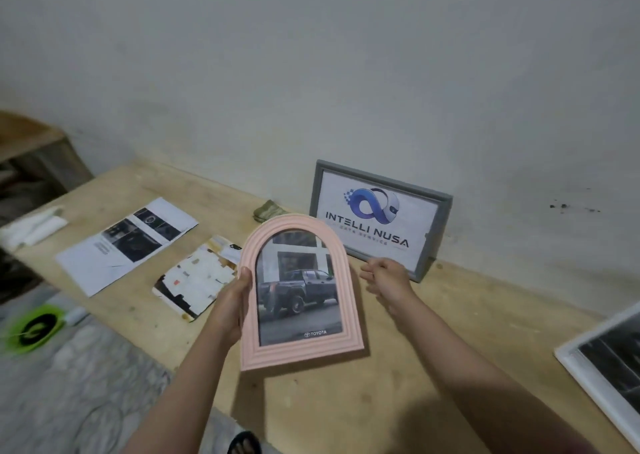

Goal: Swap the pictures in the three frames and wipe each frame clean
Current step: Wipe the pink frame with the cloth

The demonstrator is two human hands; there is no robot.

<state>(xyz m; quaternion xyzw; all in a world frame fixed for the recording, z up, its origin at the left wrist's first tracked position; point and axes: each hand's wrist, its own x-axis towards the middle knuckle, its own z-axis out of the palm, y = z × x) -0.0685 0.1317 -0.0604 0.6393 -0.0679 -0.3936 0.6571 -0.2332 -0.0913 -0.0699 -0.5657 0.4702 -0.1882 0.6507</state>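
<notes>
matt pink frame (301, 349), bare wood table (398, 367)

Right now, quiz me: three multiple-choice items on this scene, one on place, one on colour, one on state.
1. Where does the grey frame stand?
A. Against the wall
B. On the floor
C. In a hand

2. What colour is the arched frame?
A. Black
B. Pink
C. Green

3. What is the right hand holding?
A. The arched frame
B. A cloth
C. Nothing

A: it stands on the table, backed by the wall. B: its rim is pink. C: only the left hand grips the frame.
</notes>
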